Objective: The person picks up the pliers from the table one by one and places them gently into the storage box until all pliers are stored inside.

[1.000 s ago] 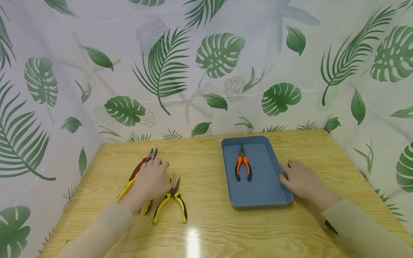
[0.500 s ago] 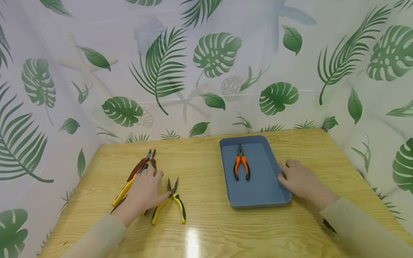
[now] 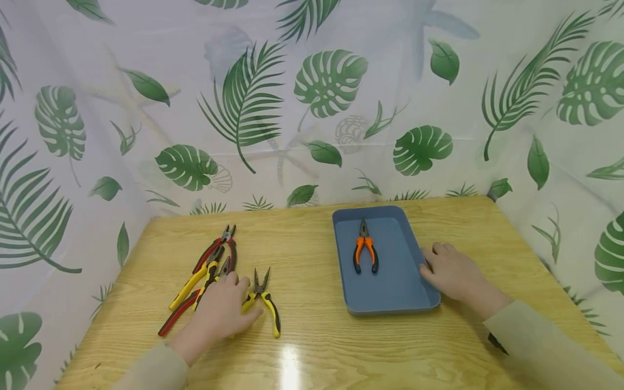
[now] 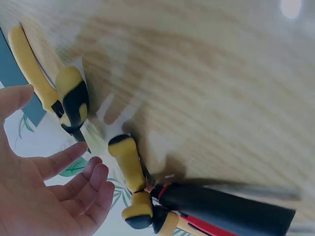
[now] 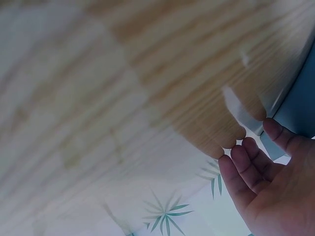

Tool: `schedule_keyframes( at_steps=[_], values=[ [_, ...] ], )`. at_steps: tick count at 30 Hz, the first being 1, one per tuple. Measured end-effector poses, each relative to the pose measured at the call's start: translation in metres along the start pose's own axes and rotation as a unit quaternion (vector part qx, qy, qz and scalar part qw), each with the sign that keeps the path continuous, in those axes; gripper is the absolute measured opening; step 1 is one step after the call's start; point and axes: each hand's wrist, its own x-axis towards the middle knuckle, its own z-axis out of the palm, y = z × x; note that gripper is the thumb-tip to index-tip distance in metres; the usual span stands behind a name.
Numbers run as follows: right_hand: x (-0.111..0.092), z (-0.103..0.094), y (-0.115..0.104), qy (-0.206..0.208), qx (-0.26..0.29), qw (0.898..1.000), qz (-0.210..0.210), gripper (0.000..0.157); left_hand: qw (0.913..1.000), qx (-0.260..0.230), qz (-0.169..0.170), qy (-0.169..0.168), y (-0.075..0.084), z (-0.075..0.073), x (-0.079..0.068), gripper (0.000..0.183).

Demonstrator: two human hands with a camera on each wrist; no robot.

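My left hand [image 3: 216,309] hovers over a cluster of pliers at the left, fingers loosely bent, with nothing in its grasp in the left wrist view. Beside its thumb lie yellow-and-black needle-nose pliers [image 3: 274,317], jaws spread, one handle partly hidden by the hand. Farther back are red-and-black pliers [image 3: 208,254] and yellow-handled pliers [image 3: 192,287]; another red handle [image 3: 177,318] shows near the wrist. Along the right wall of a blue tray [image 3: 390,295], my right hand [image 3: 450,271] rests with relaxed fingers, its thumb at the tray's side. Orange-and-black pliers [image 3: 364,249] lie inside the tray.
The wooden table [image 3: 312,260] carries everything. Behind and along both sides hangs a white cloth [image 3: 273,162] printed with green leaves. Bare wood separates the pliers cluster from the tray.
The left hand has drawn back toward the body from above the red-and-black pliers, uncovering more of the clustered pliers. The right hand and the tray have stayed in place.
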Motion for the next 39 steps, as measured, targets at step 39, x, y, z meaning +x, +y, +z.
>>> schedule_keyframes(
  at_steps=[39],
  values=[
    [0.0, 0.002, -0.001, 0.008, 0.002, 1.0, 0.008, 0.022, 0.9935, 0.04, -0.088, -0.059, 0.04, 0.015, 0.001, 0.093]
  ],
)
